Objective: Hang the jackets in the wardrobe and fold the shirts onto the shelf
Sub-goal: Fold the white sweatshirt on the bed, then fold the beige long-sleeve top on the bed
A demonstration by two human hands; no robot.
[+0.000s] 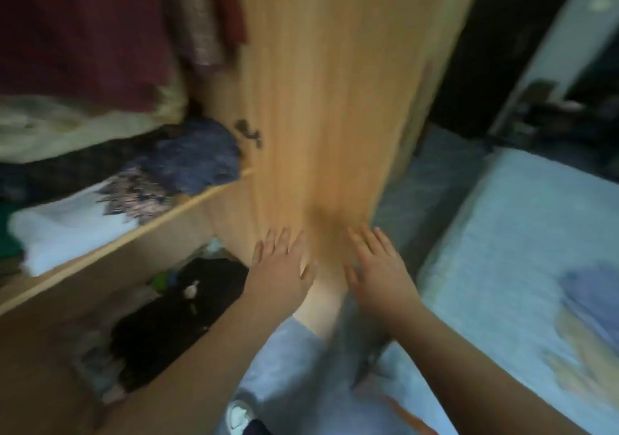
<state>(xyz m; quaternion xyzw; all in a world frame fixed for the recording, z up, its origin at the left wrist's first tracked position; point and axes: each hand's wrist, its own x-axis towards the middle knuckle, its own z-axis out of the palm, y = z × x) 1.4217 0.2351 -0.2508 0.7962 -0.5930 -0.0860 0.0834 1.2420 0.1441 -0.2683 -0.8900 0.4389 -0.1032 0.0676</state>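
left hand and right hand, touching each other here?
Apart. The head view shows the left hand and right hand, both open with fingers straight, and a strip of the wooden wardrobe panel is visible between them.

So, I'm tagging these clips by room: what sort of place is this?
Most likely a bedroom: an open wooden wardrobe with hanging clothes above folded clothes on its shelf, and a bed with a pale blue cover beside it.
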